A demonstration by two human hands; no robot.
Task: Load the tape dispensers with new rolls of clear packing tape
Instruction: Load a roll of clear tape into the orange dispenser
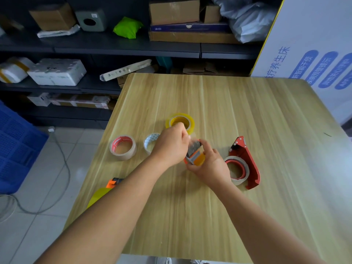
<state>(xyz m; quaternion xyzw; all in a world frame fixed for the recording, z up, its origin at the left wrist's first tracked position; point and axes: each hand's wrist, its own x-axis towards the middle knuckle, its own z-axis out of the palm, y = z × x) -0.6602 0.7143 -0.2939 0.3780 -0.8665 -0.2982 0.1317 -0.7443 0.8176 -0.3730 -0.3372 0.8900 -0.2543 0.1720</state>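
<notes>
My right hand (210, 164) grips a small orange tape dispenser (194, 156) with a yellowish roll in it, just above the wooden table (209, 206). My left hand (172, 144) pinches at the dispenser's grey metal front end; that spot is blurred. A yellow-tinted clear roll (181, 121) lies behind my hands. On the left lie a roll with a red core (122, 147) and a roll with a white-blue core (151, 141), partly hidden by my left hand. A red metal dispenser (245, 162) holding a roll lies to the right.
Another orange dispenser with a yellow roll (103, 191) sits at the table's left edge beside my left forearm. Dark shelves (123, 44) with boxes and parcels stand behind. A blue crate (17, 147) is on the floor at left; a white printed board (314, 54) leans at right.
</notes>
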